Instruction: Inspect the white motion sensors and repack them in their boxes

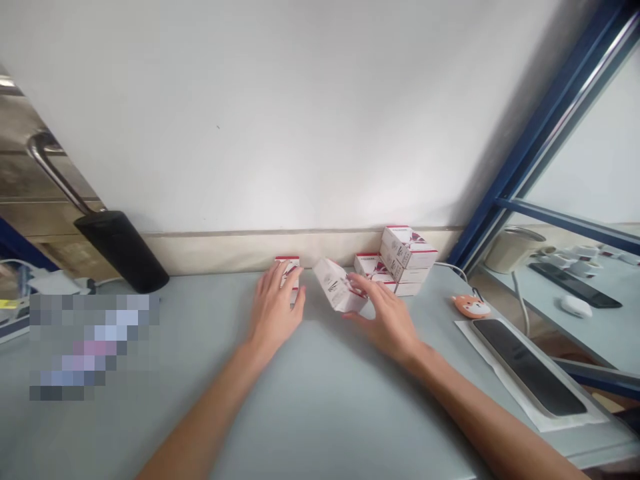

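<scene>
A small white box with a red edge stands against the foot of the wall. My left hand is over it, fingers across its front and left side and thumb by its right side. To the right, my right hand grips another white carton, thumb below and fingers above. That carton is tilted, its lower part just above or touching the table. Just behind my right hand is a stack of several matching boxes, and a lower box sits at its left side.
The grey table meets a white wall. At left stands a black cylinder with a metal pipe; a blurred patch lies before it. At right are a phone on white paper, an orange animal-faced case and a blue-framed glass panel.
</scene>
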The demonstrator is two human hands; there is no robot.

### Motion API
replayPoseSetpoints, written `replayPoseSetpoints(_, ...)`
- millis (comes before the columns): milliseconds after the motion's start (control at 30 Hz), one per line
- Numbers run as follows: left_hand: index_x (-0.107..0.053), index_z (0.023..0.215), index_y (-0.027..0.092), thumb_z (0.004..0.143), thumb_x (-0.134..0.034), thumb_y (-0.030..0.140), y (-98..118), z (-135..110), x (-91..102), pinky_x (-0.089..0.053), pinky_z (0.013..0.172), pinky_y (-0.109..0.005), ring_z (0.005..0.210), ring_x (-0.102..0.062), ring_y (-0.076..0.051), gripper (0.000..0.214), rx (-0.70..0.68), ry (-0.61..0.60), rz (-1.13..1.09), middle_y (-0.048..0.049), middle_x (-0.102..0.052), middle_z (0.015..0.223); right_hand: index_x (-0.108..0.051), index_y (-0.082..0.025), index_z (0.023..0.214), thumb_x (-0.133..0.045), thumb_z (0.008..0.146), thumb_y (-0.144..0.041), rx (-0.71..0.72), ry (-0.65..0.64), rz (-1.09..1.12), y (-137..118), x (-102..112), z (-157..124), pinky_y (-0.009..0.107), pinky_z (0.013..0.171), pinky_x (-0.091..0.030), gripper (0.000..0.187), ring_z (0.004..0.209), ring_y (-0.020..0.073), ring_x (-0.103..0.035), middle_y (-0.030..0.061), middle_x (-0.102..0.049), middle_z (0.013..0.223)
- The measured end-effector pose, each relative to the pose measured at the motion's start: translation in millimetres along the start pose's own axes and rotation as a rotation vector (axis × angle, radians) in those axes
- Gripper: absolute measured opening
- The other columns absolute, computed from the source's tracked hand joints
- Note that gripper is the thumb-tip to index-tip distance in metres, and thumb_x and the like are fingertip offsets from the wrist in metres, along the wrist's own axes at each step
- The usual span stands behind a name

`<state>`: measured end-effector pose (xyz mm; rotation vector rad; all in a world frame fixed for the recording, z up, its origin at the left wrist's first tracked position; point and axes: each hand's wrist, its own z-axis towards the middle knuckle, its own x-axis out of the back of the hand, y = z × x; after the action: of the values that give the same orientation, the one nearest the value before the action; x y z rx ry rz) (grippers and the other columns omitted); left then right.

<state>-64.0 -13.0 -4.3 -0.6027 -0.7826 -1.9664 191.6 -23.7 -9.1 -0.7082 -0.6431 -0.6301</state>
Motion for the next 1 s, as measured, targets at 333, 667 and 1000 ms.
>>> replayPoseSetpoints(333, -0.047, 0.156, 0.025, 0.103, -0.049, 0.038, -10.7, -10.8, -1.5, -0.028, 0.128, -0.06, 0.156, -0.039, -0.034, 0.055, -0.049, -0.284, 0.079, -0.0125, -0.048, 0.164, -0.068, -0.03, 0.138, -0.063, 0.1, -0.025, -0.071, -0.202, 0.094, -5.0, -42.4, 11.8, 0.043, 0.108, -0.058, 0.039, 0.132, 0.0267, -0.066, 0.0058, -0.058, 0.157)
replayPoseSetpoints(667, -0.057, 0.149, 0.027, 0.101, -0.049, 0.022, -36.6, -6.5, -4.1, -0.035, 0.125, -0.054, 0.15, -0.047, -0.029, 0.049, -0.043, -0.295, 0.17, -0.0075, -0.054, 0.161, -0.07, -0.032, 0.135, -0.064, 0.1, -0.028, -0.093, -0.178, 0.062, -23.7, -95.2, 60.3, 0.043, 0.105, -0.058, 0.035, 0.13, 0.0275, -0.068, 0.003, -0.061, 0.153)
replayPoseSetpoints(1000, -0.067, 0.136, 0.029, 0.094, -0.054, 0.008, -33.8, -5.2, -7.9, -0.045, 0.116, -0.053, 0.141, -0.057, -0.029, 0.049, -0.018, -0.175, 0.187, -0.0062, -0.061, 0.154, -0.046, -0.034, 0.157, -0.061, 0.101, -0.033, 0.016, -0.208, -0.036, -7.8, -52.6, 34.8, 0.046, 0.115, -0.05, 0.058, 0.143, 0.0284, -0.055, 0.0059, -0.048, 0.164)
